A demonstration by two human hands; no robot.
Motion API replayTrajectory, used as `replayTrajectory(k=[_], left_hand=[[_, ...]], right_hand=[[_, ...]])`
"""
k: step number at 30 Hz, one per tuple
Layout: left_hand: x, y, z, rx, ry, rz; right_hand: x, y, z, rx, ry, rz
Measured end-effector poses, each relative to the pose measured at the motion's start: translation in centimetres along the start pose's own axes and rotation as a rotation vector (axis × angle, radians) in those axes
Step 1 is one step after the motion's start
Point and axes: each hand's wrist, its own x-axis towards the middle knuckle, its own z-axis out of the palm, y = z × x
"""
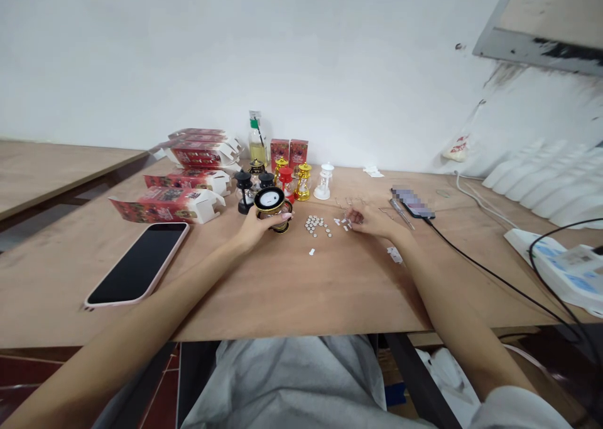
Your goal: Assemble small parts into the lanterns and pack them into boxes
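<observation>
My left hand (258, 227) is closed around a small black and gold lantern (270, 198), its round base with a white disc tipped up toward me. To the right, my right hand (365, 220) rests low over the table with its fingers curled together. Whatever those fingers hold, if anything, is too small to make out. Small white slips (338, 222) lie by its fingertips, and thin wire handles (348, 201) lie just behind. Between my hands is a loose group of small round discs (316, 224). Several lanterns stand behind, including a white lantern (323, 183) and a red lantern (286, 184).
Red printed boxes (164, 206) lie at the left behind a pink-edged phone (139, 264). A bottle (257, 143) stands at the back. Rightward are a corded phone (411, 201), a screwdriver-like tool (401, 214), a power strip (556, 272) and stacked white pieces (541, 181).
</observation>
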Motion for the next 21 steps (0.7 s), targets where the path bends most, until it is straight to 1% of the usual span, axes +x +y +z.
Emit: replayTrajectory(k=[5,10,13,15,17,19,21], left_hand=[[0.10,0.02,-0.04,0.021,0.031,0.006],[0.23,-0.16,-0.14,0.021,0.035,0.014],[0.28,-0.24,-0.19,0.032,0.053,0.014],[0.30,-0.32,-0.22,0.020,0.058,0.016],[0.30,-0.42,-0.22,-0.001,0.055,0.015],[0.29,-0.45,-0.18,-0.003,0.059,0.012],[0.27,-0.40,-0.12,0.019,0.071,0.014]], right_hand=[[-0.02,0.22,0.01,0.051,0.044,0.012],[-0.11,0.27,-0.42,0.093,0.063,0.037],[-0.25,0.29,-0.64,0.098,0.105,0.037],[-0.35,0.36,-0.65,0.073,0.120,0.037],[-0.42,0.49,-0.61,0.030,0.106,0.031],[-0.46,0.64,-0.60,-0.045,0.108,0.027],[-0.48,0.74,-0.73,-0.149,0.138,0.027]])
